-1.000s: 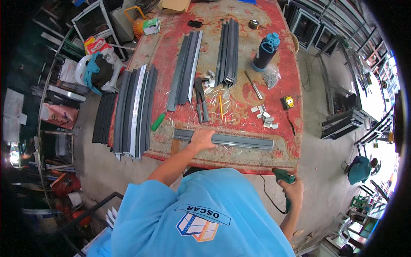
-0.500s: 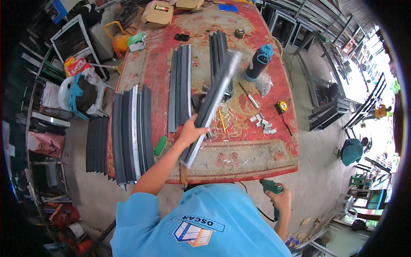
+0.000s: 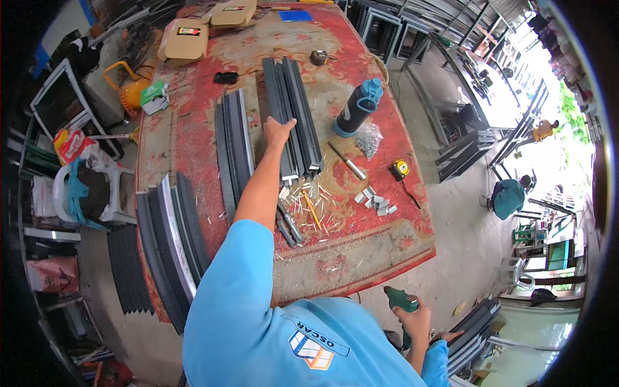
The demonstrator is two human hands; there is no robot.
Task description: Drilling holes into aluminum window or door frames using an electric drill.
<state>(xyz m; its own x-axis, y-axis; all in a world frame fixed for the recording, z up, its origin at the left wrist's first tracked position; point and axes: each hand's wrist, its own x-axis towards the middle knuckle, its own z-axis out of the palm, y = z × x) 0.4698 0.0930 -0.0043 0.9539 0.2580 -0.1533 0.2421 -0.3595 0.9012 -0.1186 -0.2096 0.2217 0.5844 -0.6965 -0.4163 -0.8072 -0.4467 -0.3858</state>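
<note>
As the left hand [image 3: 279,131] pinches a dark profile [image 3: 273,90] beneath its fingers and the right hand [image 3: 418,319] clasps a drill [image 3: 400,299], we judge stacking in hand, next calling for alignment with neighbouring profiles [image 3: 303,109].

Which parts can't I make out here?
All in the head view:
Dark strip: the stretch under the left hand.
Strips to its left: some lower ends, behind the left forearm.
Green power tool: part of its handle, wrapped by the right hand.
Clear bag: contents, too small to identify.
</note>
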